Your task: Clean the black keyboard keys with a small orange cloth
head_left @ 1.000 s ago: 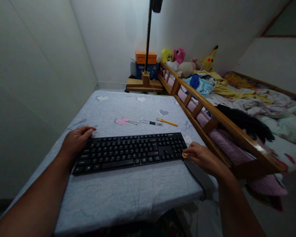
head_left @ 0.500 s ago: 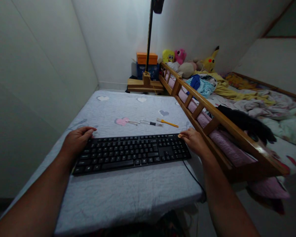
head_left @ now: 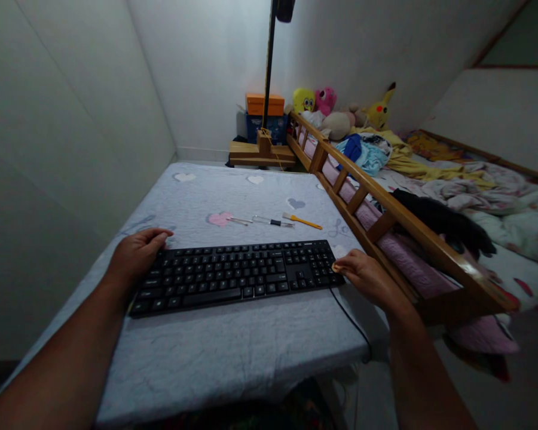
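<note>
Black keyboard (head_left: pixel 237 276) | left hand (head_left: pixel 137 252): curled | right hand (head_left: pixel 361 272): pinching tan scrap (head_left: pixel 335 267)

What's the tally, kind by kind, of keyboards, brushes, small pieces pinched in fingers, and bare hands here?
Keyboard: 1
Yellow-handled brush: 1
Yellowish piece, pinched in the right hand: 1
Bare hands, that right hand plus the left hand: 2
Total: 5

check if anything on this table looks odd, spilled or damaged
The black cable looks slightly odd: it emerges at the near edge of the keyboard, on the spacebar side, and trails toward the near right corner of the table; cables usually leave from the far side. No spill or damage shows.
</note>
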Action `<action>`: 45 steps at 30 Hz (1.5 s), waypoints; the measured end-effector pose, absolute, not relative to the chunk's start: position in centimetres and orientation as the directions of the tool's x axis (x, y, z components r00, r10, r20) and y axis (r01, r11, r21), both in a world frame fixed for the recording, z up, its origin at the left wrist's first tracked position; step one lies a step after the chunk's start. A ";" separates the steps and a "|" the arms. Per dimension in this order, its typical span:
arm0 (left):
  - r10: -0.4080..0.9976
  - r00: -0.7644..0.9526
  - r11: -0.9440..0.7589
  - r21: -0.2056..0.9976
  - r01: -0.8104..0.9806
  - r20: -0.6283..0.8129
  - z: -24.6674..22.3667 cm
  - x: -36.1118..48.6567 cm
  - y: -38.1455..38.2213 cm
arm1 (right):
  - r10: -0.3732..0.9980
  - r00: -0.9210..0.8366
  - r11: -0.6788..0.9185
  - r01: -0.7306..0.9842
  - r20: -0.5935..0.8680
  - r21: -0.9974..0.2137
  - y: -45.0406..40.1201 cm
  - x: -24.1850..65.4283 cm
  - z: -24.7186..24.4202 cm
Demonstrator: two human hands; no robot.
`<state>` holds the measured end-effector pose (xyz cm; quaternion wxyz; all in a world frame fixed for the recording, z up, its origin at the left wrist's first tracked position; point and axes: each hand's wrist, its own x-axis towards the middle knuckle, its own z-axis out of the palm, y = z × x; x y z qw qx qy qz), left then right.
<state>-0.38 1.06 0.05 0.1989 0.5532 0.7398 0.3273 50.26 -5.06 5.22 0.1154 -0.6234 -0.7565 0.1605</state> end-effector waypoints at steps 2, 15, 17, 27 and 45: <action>0.951 -0.304 0.170 0.710 0.684 0.065 -0.1 -0.5 1.1 | 0.976 -0.211 0.172 0.901 -0.056 -0.398 -5.6 50.4 5.4; 0.946 -0.320 0.190 0.708 0.680 0.054 0.4 -0.2 1.1 | 0.963 -0.246 0.170 0.873 -0.111 -0.458 -7.9 51.1 6.9; 0.945 -0.323 0.188 0.715 0.673 0.055 0.6 -0.1 1.1 | 0.977 -0.204 0.156 0.879 -0.060 -0.450 -7.9 51.0 6.9; 0.950 -0.307 0.175 0.714 0.678 0.059 0.2 -0.3 1.2 | 0.986 -0.167 0.147 0.845 0.008 -0.514 -9.1 49.5 5.4; 0.951 -0.306 0.184 0.710 0.680 0.047 -0.1 -0.6 1.3 | 0.977 -0.199 0.208 0.811 0.077 -0.546 -9.8 47.5 4.4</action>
